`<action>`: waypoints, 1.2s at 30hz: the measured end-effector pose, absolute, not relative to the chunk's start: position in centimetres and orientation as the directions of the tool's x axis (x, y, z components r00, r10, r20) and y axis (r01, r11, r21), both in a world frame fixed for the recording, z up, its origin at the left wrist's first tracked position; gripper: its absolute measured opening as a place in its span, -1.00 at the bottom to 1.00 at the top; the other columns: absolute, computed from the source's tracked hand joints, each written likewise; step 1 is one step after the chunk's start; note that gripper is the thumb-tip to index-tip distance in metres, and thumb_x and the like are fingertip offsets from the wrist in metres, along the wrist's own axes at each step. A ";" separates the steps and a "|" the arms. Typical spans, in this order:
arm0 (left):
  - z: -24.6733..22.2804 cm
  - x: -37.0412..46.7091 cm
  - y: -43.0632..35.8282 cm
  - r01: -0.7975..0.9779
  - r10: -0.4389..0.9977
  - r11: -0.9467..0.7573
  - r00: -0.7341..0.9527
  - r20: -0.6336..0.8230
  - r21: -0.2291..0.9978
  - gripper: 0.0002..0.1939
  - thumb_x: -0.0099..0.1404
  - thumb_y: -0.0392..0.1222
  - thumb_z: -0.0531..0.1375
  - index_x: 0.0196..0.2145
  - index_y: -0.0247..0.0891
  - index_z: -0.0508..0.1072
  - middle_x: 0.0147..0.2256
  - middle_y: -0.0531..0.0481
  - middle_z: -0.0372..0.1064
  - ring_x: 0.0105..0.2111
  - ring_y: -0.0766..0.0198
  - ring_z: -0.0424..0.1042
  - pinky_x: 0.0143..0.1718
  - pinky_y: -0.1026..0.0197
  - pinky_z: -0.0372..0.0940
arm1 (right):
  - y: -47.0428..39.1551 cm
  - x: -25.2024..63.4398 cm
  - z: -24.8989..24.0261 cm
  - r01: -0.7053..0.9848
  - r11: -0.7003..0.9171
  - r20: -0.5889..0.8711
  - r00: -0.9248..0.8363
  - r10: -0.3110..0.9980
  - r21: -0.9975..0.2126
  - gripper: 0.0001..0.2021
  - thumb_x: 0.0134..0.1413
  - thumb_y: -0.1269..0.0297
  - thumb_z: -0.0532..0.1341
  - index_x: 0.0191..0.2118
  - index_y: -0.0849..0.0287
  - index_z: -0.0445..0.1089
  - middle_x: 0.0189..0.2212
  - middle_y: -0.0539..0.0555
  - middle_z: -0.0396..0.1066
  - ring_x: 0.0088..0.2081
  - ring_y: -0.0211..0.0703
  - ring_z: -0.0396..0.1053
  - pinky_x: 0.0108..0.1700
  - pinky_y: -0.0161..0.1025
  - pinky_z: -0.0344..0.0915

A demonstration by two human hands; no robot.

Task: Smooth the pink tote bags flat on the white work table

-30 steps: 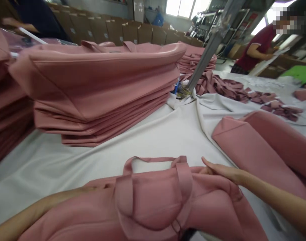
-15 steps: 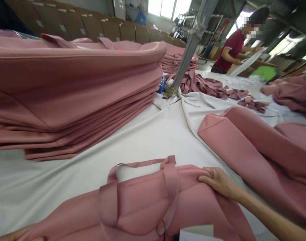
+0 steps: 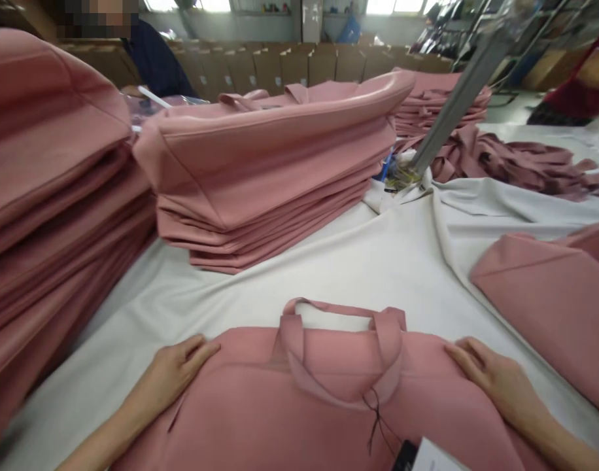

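Observation:
A pink fabric tote bag (image 3: 299, 405) lies flat on the white cloth-covered table (image 3: 339, 268) right in front of me, its handles (image 3: 341, 327) pointing away. My left hand (image 3: 174, 373) rests flat on the bag's top left corner, fingers spread. My right hand (image 3: 490, 376) presses flat on the top right corner. A dark string with a white tag (image 3: 427, 456) hangs from the bag near the bottom edge of the view.
A tall stack of folded pink bags (image 3: 274, 170) sits ahead, another stack (image 3: 49, 209) at the left. More pink bags (image 3: 549, 294) lie at the right. A slanted metal pole (image 3: 451, 98), loose pink straps (image 3: 520, 163), cardboard boxes (image 3: 299, 65) and a person in dark clothing (image 3: 157, 62) lie behind.
The view swung left. The bag went from bunched to flattened; my left hand came up onto its left corner and my right hand opened flat on the right corner.

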State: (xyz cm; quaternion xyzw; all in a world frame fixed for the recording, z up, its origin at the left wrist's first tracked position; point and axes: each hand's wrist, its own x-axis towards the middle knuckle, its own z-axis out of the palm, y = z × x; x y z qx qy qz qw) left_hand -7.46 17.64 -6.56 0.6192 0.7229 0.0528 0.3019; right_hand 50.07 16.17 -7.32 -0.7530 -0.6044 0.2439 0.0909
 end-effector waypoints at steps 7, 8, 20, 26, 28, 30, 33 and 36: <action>-3.6 -4.8 18.9 0.839 0.959 0.236 -0.118 -0.259 0.490 -0.40 0.36 0.26 -0.16 0.18 -0.14 0.16 0.07 -0.11 0.31 0.08 0.07 0.30 0.10 0.02 0.19 | 19.2 48.5 -3.7 0.859 -0.222 -0.085 0.207 0.975 -0.461 -0.55 0.11 -0.20 -0.04 -0.12 0.02 0.30 -0.15 0.18 0.44 -0.13 0.13 0.42 -0.07 0.03 0.27; -4.1 -4.1 19.1 0.868 0.964 0.196 -0.084 -0.254 0.457 -0.41 0.37 0.22 -0.17 0.19 -0.15 0.15 0.04 -0.12 0.32 0.05 0.05 0.31 0.10 -0.02 0.18 | 19.4 47.7 -4.3 0.879 -0.186 -0.085 0.166 0.982 -0.438 -0.55 0.12 -0.18 -0.05 -0.13 0.04 0.30 -0.15 0.18 0.44 -0.11 0.13 0.40 -0.04 0.05 0.25; -6.2 -1.2 22.5 0.832 0.991 0.134 -0.098 -0.094 0.539 -0.50 0.34 0.19 -0.06 -0.02 -0.22 0.33 -0.13 -0.11 0.37 -0.11 0.05 0.38 -0.02 -0.01 0.28 | 19.9 45.8 -9.4 0.819 -0.280 -0.152 0.235 0.960 -0.501 -0.58 0.11 -0.13 -0.01 -0.20 0.08 0.37 -0.26 0.07 0.45 -0.21 0.01 0.38 -0.12 -0.05 0.25; 0.5 8.5 27.6 0.623 0.913 -0.237 0.405 -0.048 0.746 -0.60 0.37 0.10 0.00 -0.02 -0.17 0.38 -0.06 -0.04 0.40 -0.11 0.21 0.40 -0.07 0.20 0.27 | 24.5 44.2 -4.9 0.811 -0.048 0.111 0.138 0.984 -0.583 -0.65 0.15 -0.05 0.08 -0.25 0.11 0.42 -0.33 0.05 0.47 -0.37 -0.12 0.37 -0.27 -0.20 0.25; 0.0 11.1 28.9 0.641 0.743 -0.309 0.624 -0.243 0.702 -0.58 0.35 0.13 0.01 -0.09 -0.19 0.45 -0.17 -0.06 0.47 -0.24 0.19 0.43 -0.21 0.20 0.28 | 26.9 42.4 -4.0 0.812 0.093 0.027 -0.094 0.995 -0.576 -0.70 0.17 0.00 0.12 -0.23 0.11 0.43 -0.39 0.02 0.46 -0.43 -0.17 0.34 -0.33 -0.24 0.23; -1.3 12.5 29.9 0.677 0.541 -0.360 0.712 -0.448 0.642 -0.51 0.34 0.19 -0.02 -0.16 -0.22 0.50 -0.26 -0.11 0.50 -0.34 0.16 0.43 -0.33 0.19 0.25 | 29.3 40.3 -3.8 0.789 0.183 -0.166 -0.339 0.926 -0.587 -0.74 0.17 0.05 0.16 -0.20 0.13 0.44 -0.42 0.00 0.45 -0.45 -0.19 0.34 -0.36 -0.28 0.22; -3.0 12.7 30.9 0.686 0.332 -0.398 0.727 -0.601 0.609 -0.37 0.32 0.30 -0.09 -0.18 -0.28 0.52 -0.26 -0.18 0.50 -0.35 0.12 0.42 -0.37 0.19 0.21 | 31.6 37.5 -4.8 0.784 0.297 -0.396 -0.553 0.733 -0.545 -0.76 0.10 0.11 0.26 -0.20 0.16 0.46 -0.44 0.02 0.47 -0.45 -0.16 0.37 -0.40 -0.31 0.18; -2.9 12.2 30.9 0.650 0.194 -0.391 0.750 -0.633 0.651 -0.28 0.28 0.38 -0.13 -0.27 -0.29 0.54 -0.31 -0.16 0.49 -0.36 0.14 0.41 -0.39 0.21 0.20 | 32.6 35.7 -6.0 0.780 0.461 -0.466 -0.624 0.628 -0.423 -0.71 0.01 0.07 0.35 -0.22 0.15 0.47 -0.42 0.07 0.49 -0.39 -0.09 0.40 -0.41 -0.31 0.12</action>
